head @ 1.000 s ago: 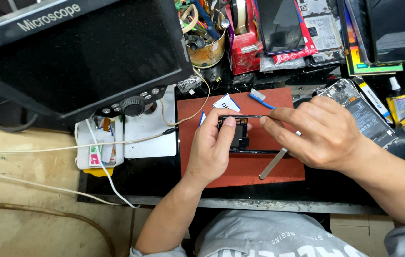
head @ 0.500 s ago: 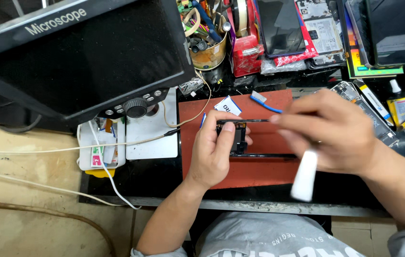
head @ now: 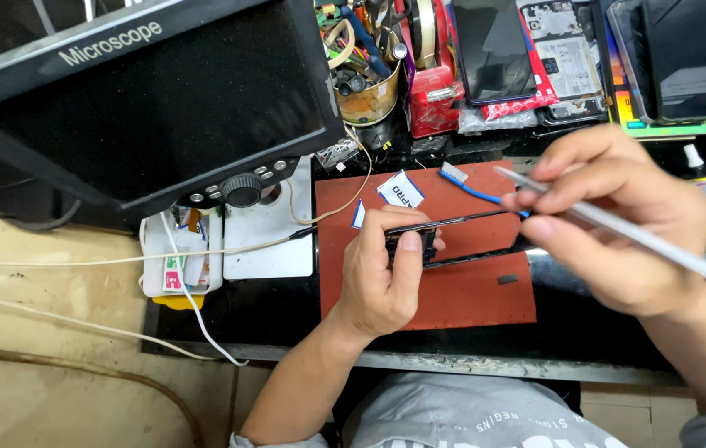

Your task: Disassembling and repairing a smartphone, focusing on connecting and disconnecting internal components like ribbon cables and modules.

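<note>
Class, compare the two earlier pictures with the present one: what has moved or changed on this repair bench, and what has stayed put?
The right hand has lifted off the phone and risen to the right, turning the slim silver tool in its fingers so one end points up-left. The left hand still pins the phone's left end to the red mat. The blue brush has not moved.
</note>
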